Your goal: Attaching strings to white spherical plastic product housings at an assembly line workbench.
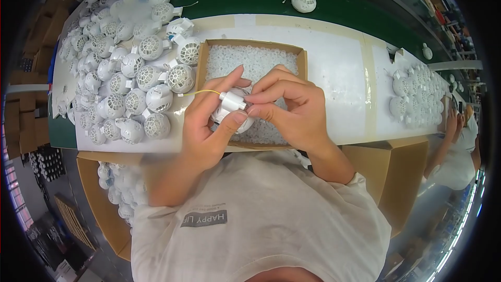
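Note:
Over an open cardboard tray box (252,43), my left hand (204,120) holds a round white plastic housing (229,105) between thumb and fingers. A white cylindrical fitting faces up on the housing, and a thin yellow wire (201,92) runs from it to the left. My right hand (292,105) is closed, its thumb and fingertips pinched against the end of that fitting. Whatever sits between those fingertips is too small and covered to tell. Small clear plastic pieces (252,65) fill the box beneath both hands.
Many similar white housings with lattice grilles (148,77) crowd the table's left side; more stand at the right (415,94). A single one (303,1) lies on the green surface beyond. Cardboard boxes flank me (104,206) (373,177). Another person (454,156) is at far right.

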A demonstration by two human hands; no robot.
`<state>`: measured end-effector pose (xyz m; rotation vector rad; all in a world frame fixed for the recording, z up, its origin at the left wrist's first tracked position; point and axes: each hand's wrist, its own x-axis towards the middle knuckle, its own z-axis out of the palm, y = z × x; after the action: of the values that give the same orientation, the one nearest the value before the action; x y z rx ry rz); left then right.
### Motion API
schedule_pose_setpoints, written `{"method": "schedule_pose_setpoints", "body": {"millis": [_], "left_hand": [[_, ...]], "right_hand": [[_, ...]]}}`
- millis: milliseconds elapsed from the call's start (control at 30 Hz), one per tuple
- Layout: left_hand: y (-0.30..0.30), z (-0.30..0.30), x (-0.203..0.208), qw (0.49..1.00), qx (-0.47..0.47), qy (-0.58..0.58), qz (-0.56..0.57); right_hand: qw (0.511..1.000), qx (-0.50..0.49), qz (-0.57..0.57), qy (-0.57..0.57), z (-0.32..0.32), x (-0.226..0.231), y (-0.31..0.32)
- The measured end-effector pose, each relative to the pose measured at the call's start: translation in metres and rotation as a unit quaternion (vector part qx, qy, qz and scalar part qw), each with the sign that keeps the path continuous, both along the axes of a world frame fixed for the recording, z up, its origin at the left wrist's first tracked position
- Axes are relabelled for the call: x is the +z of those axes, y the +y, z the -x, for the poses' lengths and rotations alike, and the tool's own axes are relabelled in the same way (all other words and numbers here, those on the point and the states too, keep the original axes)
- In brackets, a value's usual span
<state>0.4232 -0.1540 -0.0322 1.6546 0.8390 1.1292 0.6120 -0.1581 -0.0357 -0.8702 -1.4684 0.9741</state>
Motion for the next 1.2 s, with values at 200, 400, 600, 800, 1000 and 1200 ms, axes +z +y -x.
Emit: {"method": "schedule_pose_setpoints", "body": {"millis": [200, 400, 600, 800, 1000, 1200], "left_hand": [[-0.014, 0.006, -0.001, 1.000, -0.020, 0.009, -0.021], [-0.015, 0.026, 0.033, 0.998, -0.046, 0.036, -0.014], [-0.028, 0.030, 0.038, 0.970, -0.108, -0.040, 0.214], [-0.053, 0.053, 0.030, 0.979, -0.063, 0.009, 0.194], [-0.076, 0.107, 0.043, 0.990, -0.029, 0.078, 0.114], [-0.136, 0.237, 0.032, 0.951, 0.084, 0.286, 0.084]], "right_hand": [[0.999, -0.030, 0.030, 0.028, 0.011, 0.005, -0.024], [0.999, -0.020, -0.026, 0.004, 0.019, 0.031, -0.028], [0.941, 0.000, -0.269, -0.207, 0.012, 0.048, -0.020], [0.884, 0.011, -0.313, -0.346, 0.037, 0.058, -0.025], [0.968, 0.061, -0.188, -0.152, 0.089, 0.027, -0.040], [0.949, 0.141, -0.171, -0.226, 0.114, 0.013, -0.047]]}}
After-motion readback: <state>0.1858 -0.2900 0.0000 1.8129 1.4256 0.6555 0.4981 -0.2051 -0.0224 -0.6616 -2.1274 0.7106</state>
